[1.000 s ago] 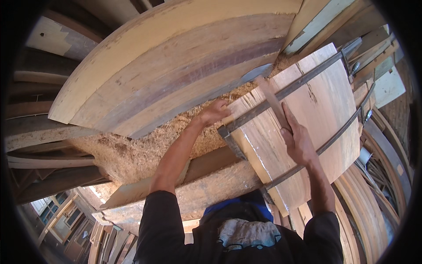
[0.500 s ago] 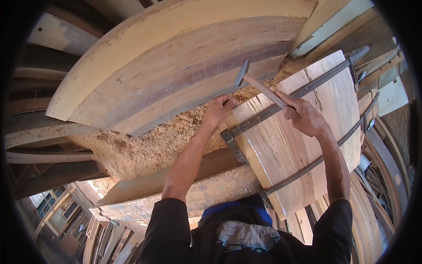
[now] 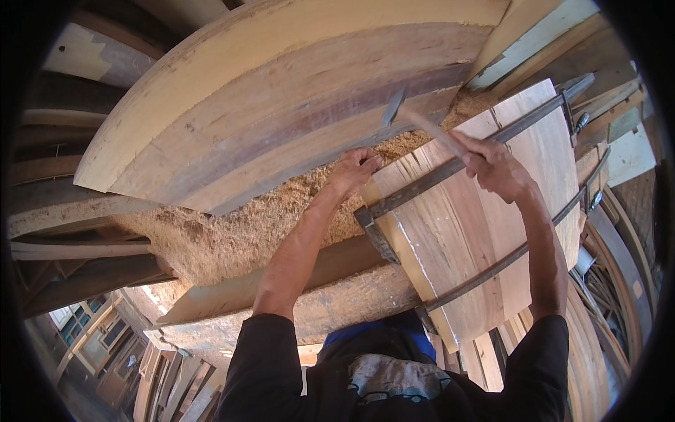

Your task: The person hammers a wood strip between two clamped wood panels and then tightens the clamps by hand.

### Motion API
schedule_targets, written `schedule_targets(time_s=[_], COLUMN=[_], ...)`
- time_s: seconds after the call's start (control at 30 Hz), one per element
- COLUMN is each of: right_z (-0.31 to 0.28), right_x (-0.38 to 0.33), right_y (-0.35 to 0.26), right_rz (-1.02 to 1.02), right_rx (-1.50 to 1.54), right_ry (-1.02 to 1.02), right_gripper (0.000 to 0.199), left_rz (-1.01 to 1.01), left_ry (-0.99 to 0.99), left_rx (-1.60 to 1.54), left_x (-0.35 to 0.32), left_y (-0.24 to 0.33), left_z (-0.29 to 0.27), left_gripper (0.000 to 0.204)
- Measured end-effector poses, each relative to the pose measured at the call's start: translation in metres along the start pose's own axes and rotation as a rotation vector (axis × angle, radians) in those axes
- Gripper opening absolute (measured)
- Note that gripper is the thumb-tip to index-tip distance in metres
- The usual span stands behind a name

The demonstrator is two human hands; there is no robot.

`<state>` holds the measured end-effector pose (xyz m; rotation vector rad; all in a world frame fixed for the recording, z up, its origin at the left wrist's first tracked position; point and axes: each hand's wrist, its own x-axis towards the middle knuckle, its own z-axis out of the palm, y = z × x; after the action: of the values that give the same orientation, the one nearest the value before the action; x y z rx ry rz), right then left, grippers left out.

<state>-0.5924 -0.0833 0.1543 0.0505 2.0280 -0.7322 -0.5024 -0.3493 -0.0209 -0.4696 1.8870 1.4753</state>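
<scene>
A hammer (image 3: 432,131) with a wooden handle and a grey metal head is raised over the far left corner of a glued-up board panel (image 3: 464,239). My right hand (image 3: 498,170) is wrapped round its handle, above the panel. At that same corner, my left hand (image 3: 357,167) is closed with thumb and fingertips pressed together against the panel's edge; whatever they pinch is too small or hidden to make out. Two dark metal bar clamps, a far clamp (image 3: 422,190) and a near clamp (image 3: 478,279), run across the panel.
Beyond my hands leans a large curved wooden panel (image 3: 281,105) of joined strips. Sawdust and shavings (image 3: 239,239) lie heaped between it and a worn wooden beam (image 3: 337,302) near me. Stacked planks (image 3: 598,359) stand at the right, with more timber (image 3: 77,211) at the left.
My right hand has lifted slightly up and to the right with the hammer, whose head is now blurred. My left hand stays almost in place at the panel's corner.
</scene>
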Motion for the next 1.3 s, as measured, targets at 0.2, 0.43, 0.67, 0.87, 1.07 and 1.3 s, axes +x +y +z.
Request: schedule_targets(time_s=[0.2, 0.43, 0.67, 0.87, 1.07, 1.3], right_z=[-0.002, 0.002, 0.009, -0.002, 0.006, 0.003], right_x=[0.005, 0.0, -0.006, -0.002, 0.012, 0.002], right_y=[-0.007, 0.014, 0.0, 0.008, 0.011, 0.004], right_rz=[0.049, -0.025, -0.072, -0.084, -0.136, -0.132], right_rx=[-0.136, 0.067, -0.033, 0.034, 0.011, 0.177], right_ry=[-0.216, 0.007, -0.113, 0.0, -0.117, 0.126], right_gripper=[0.048, 0.048, 0.05, 0.052, 0.052, 0.05], left_rz=[-0.081, 0.072, -0.053, -0.098, 0.001, 0.018], left_ry=[-0.038, 0.041, -0.242, -0.211, -0.168, -0.165], left_rx=[0.026, -0.113, -0.053, -0.029, -0.093, 0.062], left_x=[0.004, -0.013, -0.016, -0.026, -0.019, -0.019], left_y=[-0.001, -0.002, -0.032, -0.013, -0.038, -0.027], left_z=[-0.003, 0.0, -0.006, -0.003, 0.0, 0.001], left_gripper=[0.024, 0.027, 0.049, 0.053, 0.06, 0.043])
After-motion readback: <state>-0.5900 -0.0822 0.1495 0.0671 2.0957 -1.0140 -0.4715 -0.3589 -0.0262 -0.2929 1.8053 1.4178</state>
